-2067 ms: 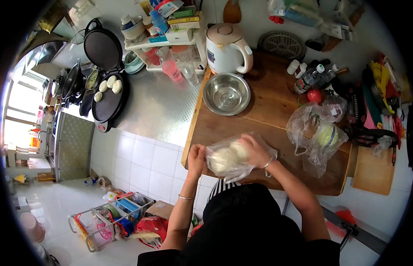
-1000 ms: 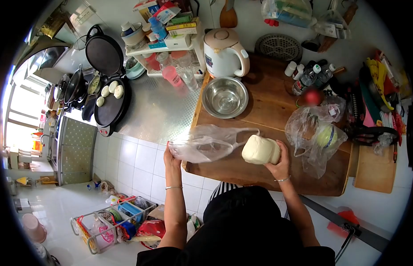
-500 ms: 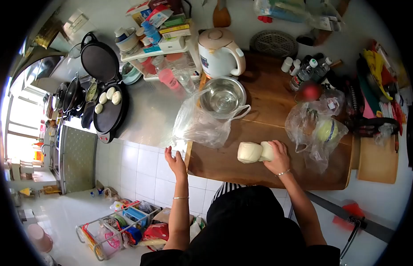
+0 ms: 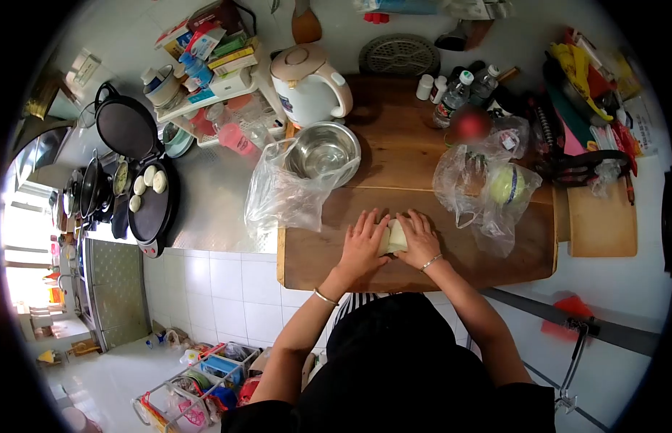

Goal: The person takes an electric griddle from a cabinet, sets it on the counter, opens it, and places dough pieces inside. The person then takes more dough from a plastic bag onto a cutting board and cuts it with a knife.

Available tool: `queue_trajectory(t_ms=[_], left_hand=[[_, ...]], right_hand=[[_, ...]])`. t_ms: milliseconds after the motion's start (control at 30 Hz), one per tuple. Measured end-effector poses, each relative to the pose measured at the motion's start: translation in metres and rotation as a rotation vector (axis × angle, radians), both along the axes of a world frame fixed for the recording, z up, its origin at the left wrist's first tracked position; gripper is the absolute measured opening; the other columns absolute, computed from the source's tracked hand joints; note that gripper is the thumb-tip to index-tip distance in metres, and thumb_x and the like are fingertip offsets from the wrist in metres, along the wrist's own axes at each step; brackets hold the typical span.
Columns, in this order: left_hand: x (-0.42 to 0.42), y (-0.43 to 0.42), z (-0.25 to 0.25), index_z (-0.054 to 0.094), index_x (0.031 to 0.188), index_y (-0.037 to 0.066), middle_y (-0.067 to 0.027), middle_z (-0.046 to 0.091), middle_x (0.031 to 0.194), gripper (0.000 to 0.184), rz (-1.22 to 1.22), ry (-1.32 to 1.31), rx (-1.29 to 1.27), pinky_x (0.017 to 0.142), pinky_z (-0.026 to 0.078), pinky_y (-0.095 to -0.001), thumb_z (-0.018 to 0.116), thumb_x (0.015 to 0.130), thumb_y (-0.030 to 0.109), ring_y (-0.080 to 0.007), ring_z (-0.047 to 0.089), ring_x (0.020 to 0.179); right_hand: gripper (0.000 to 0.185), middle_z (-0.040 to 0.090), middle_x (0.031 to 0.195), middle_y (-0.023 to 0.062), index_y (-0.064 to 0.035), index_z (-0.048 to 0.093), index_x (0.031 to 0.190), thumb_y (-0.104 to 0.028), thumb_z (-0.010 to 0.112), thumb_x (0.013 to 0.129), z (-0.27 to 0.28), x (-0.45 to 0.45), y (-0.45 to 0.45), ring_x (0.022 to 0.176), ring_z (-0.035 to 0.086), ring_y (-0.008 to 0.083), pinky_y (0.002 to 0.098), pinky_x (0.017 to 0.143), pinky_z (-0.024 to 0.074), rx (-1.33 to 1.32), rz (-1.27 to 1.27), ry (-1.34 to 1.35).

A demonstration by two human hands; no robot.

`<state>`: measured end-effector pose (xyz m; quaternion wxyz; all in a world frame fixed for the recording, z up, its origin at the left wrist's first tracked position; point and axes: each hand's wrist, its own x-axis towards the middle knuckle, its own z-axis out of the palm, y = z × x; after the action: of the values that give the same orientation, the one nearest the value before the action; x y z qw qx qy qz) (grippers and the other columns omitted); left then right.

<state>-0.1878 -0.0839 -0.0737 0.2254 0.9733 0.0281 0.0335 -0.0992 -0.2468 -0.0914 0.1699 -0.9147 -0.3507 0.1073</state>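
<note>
Pale dough [image 4: 397, 237] lies on the wooden board [image 4: 495, 270] near its front edge. My left hand [image 4: 365, 242] rests palm down over the left end of the dough, its fingers stretched forward and slightly apart. Over the right end lies my right hand [image 4: 419, 242], also with extended fingers. Only the middle of the dough shows between the two hands, and the ends are covered. To the left of my left hand is a clear plastic bag [image 4: 282, 195], partly against a steel bowl [image 4: 323, 153].
A white kettle [image 4: 307, 90] stands behind the bowl. Right of the hands lies a bag holding a round green vegetable [image 4: 508, 186]. Bottles [image 4: 455, 97] line the back. An open electric griddle [image 4: 154, 209] with several dough rounds stands at the left. A wire basket [image 4: 198, 382] sits lower left.
My left hand has come in from the left, off the board, onto the dough. My right hand stays on the dough, its fingers now stretched forward. The view has shifted.
</note>
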Motion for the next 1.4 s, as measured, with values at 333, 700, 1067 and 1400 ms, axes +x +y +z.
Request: queue_trajectory(t_ms=[333, 700, 1067, 1400], left_hand=[[0.008, 0.012, -0.020, 0.049, 0.120, 0.014, -0.0095, 0.050, 0.119, 0.074, -0.051, 0.036, -0.141, 0.089, 0.045, -0.0409, 0.080, 0.055, 0.026, -0.0327, 0.049, 0.106], [-0.008, 0.039, 0.000, 0.047, 0.124, 0.007, -0.0133, 0.052, 0.118, 0.074, 0.090, 0.039, -0.555, 0.092, 0.044, -0.0383, 0.082, 0.060, 0.023, -0.0309, 0.051, 0.109], [-0.030, 0.062, -0.008, 0.046, 0.124, 0.008, -0.0134, 0.055, 0.110, 0.074, 0.422, 0.131, -0.740, 0.090, 0.045, -0.0393, 0.082, 0.061, 0.023, -0.0294, 0.053, 0.106], [-0.025, 0.062, -0.009, 0.045, 0.123, 0.010, -0.0143, 0.049, 0.118, 0.075, 0.464, 0.096, 0.006, 0.087, 0.044, -0.0439, 0.079, 0.060, 0.031, -0.0353, 0.048, 0.107]], right_hand=[[0.077, 0.040, 0.127, 0.0123, -0.0179, 0.043, 0.127, -0.022, 0.077, 0.057, -0.003, 0.013, -0.006, 0.116, 0.039, 0.0371, 0.0426, 0.094, 0.0414, 0.135, 0.058, 0.124], [0.083, 0.048, 0.123, 0.0128, -0.0088, 0.043, 0.128, -0.018, 0.082, 0.055, 0.003, 0.025, -0.009, 0.114, 0.048, 0.0272, 0.0368, 0.096, 0.0402, 0.524, 0.045, 0.393], [0.083, 0.047, 0.123, 0.0110, -0.0092, 0.043, 0.129, -0.020, 0.082, 0.057, -0.023, 0.041, -0.010, 0.114, 0.047, 0.0267, 0.0360, 0.097, 0.0391, 0.624, -0.137, 0.663], [0.076, 0.040, 0.130, 0.0113, -0.0188, 0.043, 0.130, -0.021, 0.075, 0.060, -0.003, 0.022, 0.019, 0.121, 0.036, 0.0359, 0.0420, 0.097, 0.0402, 0.088, 0.324, 0.077]])
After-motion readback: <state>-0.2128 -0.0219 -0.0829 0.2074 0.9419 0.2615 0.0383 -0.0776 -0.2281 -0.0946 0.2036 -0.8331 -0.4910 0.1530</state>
